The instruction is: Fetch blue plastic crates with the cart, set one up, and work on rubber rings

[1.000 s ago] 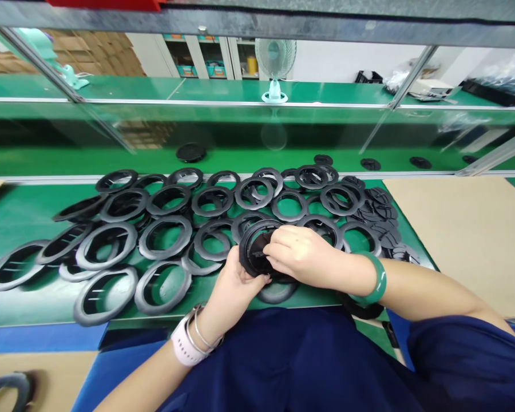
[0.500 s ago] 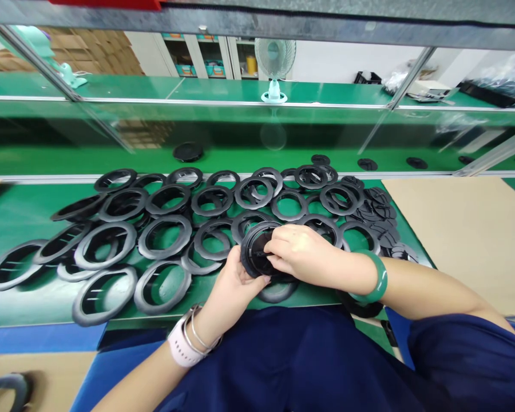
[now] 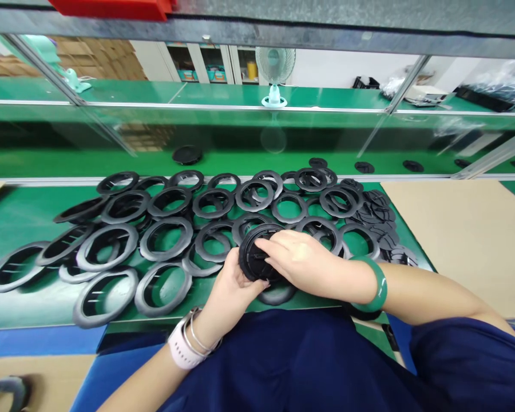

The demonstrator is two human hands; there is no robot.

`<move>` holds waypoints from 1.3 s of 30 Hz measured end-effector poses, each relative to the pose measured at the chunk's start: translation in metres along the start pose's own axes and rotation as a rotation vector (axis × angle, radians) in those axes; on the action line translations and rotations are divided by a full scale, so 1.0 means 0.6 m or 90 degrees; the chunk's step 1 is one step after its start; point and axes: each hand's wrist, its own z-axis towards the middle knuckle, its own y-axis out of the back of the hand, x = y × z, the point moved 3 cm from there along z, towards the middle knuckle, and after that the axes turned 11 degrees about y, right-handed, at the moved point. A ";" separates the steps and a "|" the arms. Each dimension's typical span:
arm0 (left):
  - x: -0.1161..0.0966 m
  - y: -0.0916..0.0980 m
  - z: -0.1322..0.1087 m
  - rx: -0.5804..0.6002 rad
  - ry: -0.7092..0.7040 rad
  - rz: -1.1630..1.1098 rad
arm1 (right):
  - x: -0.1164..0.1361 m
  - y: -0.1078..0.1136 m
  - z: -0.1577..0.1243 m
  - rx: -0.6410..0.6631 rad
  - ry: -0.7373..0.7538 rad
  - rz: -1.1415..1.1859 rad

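Note:
My left hand [image 3: 236, 286] is wrapped round the lower left rim of a black round part [image 3: 251, 257], held above the near edge of the green table. My right hand [image 3: 298, 254] reaches over the part from the right, its fingers pressed together on the disc inside its rim. The fingers partly cover the disc. Many black rings [image 3: 165, 238] lie spread and overlapping to the left of and beyond my hands. A pile of flat black discs [image 3: 373, 212] sits at the right end of the rings.
Brown cardboard [image 3: 463, 234] covers the right side of the table. Behind the rings runs a green belt [image 3: 240, 163] with a few black parts. A metal beam [image 3: 257, 34] crosses above. Another ring [image 3: 6, 392] rests at the lower left.
My right hand has shifted slightly left and lies flatter over the part. The part is tilted differently, with its disc more face-on. The view has moved a little.

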 end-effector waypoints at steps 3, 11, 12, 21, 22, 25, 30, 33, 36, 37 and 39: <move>0.001 0.000 -0.003 -0.004 -0.017 0.037 | 0.010 -0.016 -0.004 0.000 -0.011 -0.072; -0.002 0.005 0.001 -0.008 -0.041 -0.029 | 0.011 0.006 -0.007 -0.200 0.015 -0.026; -0.005 0.005 0.000 -0.012 -0.051 -0.047 | 0.006 0.015 -0.009 -0.258 -0.018 -0.009; 0.000 0.001 -0.003 -0.005 -0.039 0.014 | -0.055 -0.037 -0.018 -0.235 -0.396 0.455; 0.002 0.002 -0.003 -0.005 -0.037 0.023 | -0.056 -0.043 -0.019 -0.250 -0.413 0.475; 0.003 0.006 -0.005 0.000 -0.061 0.047 | -0.057 -0.056 -0.018 -0.284 -0.433 0.510; 0.000 0.013 -0.007 -0.045 -0.115 0.128 | -0.057 -0.074 -0.015 -0.304 -0.467 0.504; -0.002 0.022 -0.004 -0.105 -0.112 0.199 | -0.049 -0.073 -0.015 -0.300 -0.483 0.503; -0.008 0.032 -0.001 -0.141 -0.119 0.231 | -0.030 -0.063 -0.016 -0.279 -0.437 0.585; -0.010 0.034 0.000 -0.145 -0.123 0.239 | -0.024 -0.060 -0.017 -0.273 -0.420 0.608; -0.012 0.035 0.002 -0.144 -0.123 0.261 | -0.015 -0.058 -0.022 -0.266 -0.408 0.623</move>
